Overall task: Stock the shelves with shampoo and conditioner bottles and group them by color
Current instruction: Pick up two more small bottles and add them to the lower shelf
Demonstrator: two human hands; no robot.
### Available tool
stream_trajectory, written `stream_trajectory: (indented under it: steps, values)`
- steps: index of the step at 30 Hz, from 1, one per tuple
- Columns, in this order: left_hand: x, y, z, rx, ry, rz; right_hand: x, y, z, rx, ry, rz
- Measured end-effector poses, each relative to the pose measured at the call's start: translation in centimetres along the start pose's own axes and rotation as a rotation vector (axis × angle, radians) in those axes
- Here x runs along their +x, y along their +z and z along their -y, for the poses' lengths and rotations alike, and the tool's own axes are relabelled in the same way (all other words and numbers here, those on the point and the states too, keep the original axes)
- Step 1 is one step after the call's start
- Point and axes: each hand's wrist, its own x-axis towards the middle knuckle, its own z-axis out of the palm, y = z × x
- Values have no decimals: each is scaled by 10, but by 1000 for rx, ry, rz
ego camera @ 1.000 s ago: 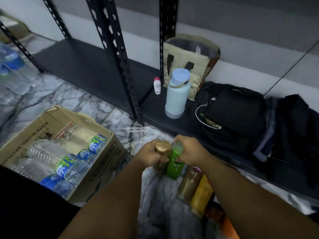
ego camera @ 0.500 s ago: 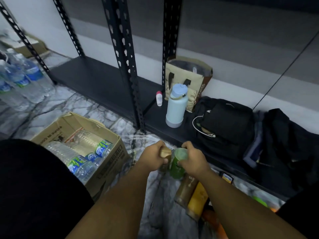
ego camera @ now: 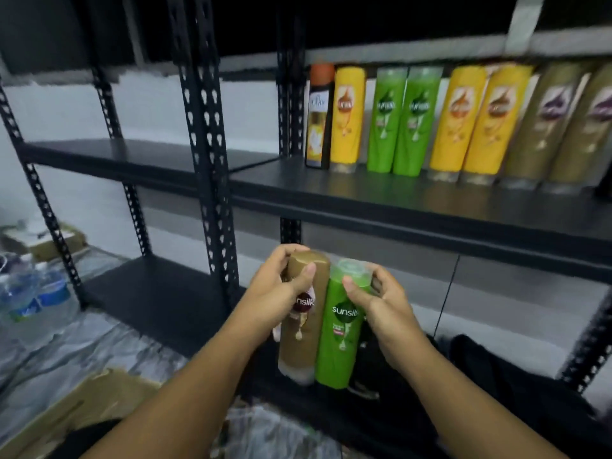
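Black slotted-steel shelving (ego camera: 205, 134) stood against a pale wall. The middle shelf (ego camera: 364, 190) carried a row of upright bottles, left to right: orange-capped bottle (ego camera: 318, 117), single yellow bottle (ego camera: 347, 117), green pair (ego camera: 402, 120), yellow pair (ego camera: 477, 120), tan pair (ego camera: 556, 127) running to the frame edge.

Step in hand (judged): transport of two more bottles to that shelf; neither was placed yet.

- Left grip (ego camera: 278, 289) was wrapped round the tan bottle (ego camera: 303, 342) near its top, thumb across the front face.
- Right grip (ego camera: 381, 303) was wrapped round the green bottle (ego camera: 341, 339) near its top, thumb on the front, fingers curled behind.
- The two bottles were upright, touching side by side, held in the air below the middle shelf's front edge.
- Both forearms reached forward from the lower frame and converged at the bottles.

Next move (judged): lift both above shelf level and separate them. The green one belongs with the green pair, which had yellow close on either side, so a neighbour may need shifting. The tan one belongs at the far right; free space there could not be seen.

Water bottles (ego camera: 33, 299) and a cardboard box (ego camera: 82, 402) sat on the floor at left.
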Motion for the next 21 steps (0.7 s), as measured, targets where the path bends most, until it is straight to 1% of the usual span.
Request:
stream_trajectory:
  steps: [3, 7, 11, 13, 16, 21]
  values:
    - [21, 9, -70, -54, 179, -47, 17, -5, 75, 4, -195, -50]
    - [52, 27, -153, -139, 310, -42, 38, -9, 169, -35, -373, -103]
    - [90, 43, -212, -215, 374, -43, 67, -18, 233, 16, -431, -131]
    - [109, 50, -232, -235, 381, -38, 79, -24, 255, -20, -457, -157]
    - [133, 62, -247, -234, 339, -16, 97, -33, 270, -61, -502, -225]
    - [166, 81, -239, -217, 261, 7, 120, -47, 263, -106, -455, -291]
